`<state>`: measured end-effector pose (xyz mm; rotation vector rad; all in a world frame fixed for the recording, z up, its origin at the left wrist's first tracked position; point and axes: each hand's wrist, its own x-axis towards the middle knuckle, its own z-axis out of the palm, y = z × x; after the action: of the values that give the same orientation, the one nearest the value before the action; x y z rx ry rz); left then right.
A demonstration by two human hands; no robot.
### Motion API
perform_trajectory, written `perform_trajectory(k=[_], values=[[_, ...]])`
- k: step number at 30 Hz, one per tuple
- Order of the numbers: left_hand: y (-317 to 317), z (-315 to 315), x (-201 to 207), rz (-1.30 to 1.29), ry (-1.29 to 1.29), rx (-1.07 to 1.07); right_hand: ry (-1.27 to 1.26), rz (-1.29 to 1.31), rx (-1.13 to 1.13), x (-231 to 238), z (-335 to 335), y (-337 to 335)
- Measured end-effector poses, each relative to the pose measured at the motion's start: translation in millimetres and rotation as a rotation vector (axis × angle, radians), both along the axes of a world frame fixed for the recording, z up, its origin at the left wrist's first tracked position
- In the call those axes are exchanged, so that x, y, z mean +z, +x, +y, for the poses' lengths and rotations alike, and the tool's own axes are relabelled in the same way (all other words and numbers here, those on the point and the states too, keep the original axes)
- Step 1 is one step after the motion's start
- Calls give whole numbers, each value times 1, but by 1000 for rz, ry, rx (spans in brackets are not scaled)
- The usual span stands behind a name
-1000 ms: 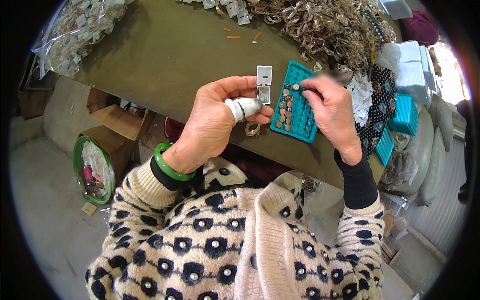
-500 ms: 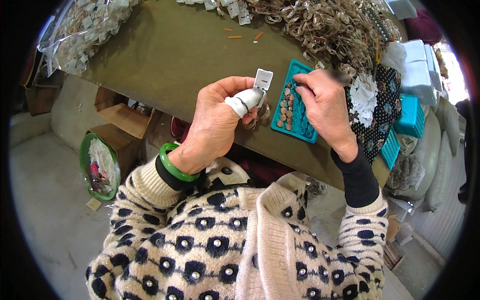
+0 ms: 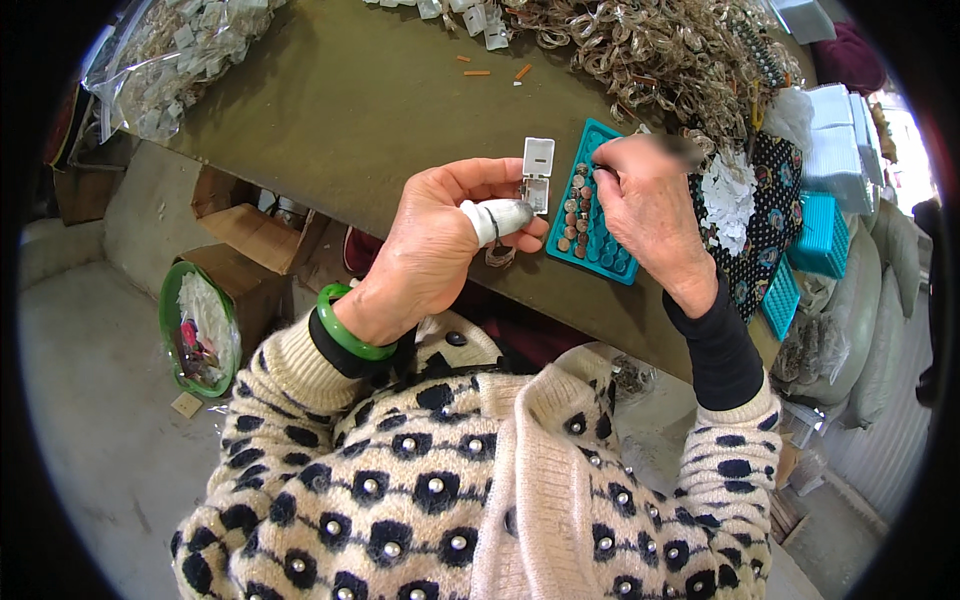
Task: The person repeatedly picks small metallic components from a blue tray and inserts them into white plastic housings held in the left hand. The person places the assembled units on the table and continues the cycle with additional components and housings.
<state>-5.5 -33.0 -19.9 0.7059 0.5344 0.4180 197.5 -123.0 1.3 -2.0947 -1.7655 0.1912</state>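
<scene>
— So, working across from your left: what have you got in that left hand (image 3: 440, 250)?

— You're holding a small white hinged case (image 3: 536, 176) between the fingertips, lid flipped up toward twelve o'clock. Your thumb wears a white wrap (image 3: 497, 218), and it presses the case from the six o'clock side. The hand is curled shut around the case, not spread.

— And just to the right of it?

— The teal tray (image 3: 590, 215) sits on the olive table (image 3: 350, 110), at about three o'clock from the case and almost touching it. Small round coin-like pieces (image 3: 572, 212) lie in rows along its left side.

— Your right hand (image 3: 650, 205)?

— It hovers over the tray's upper end, finger and thumb pressed together at the tips. Whether you're actually pinching one of the round pieces I cannot tell; the tips are too small to read.

— Which step does that make it?

— It looks like the picking step: case open and waiting, right hand at the tray. The next move, I'd judge, calls for carrying one piece toward nine o'clock and seating it flat in the open case, with your left hand keeping the case steady and level.
</scene>
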Motion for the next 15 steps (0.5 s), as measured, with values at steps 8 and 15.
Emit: perform_trajectory(k=[8, 15], values=[[0, -2, 4, 83, 80, 37, 354, 217, -7, 21, -12, -45], [-2, -7, 6, -2, 91, 39, 442, 217, 9, 2, -9, -71]])
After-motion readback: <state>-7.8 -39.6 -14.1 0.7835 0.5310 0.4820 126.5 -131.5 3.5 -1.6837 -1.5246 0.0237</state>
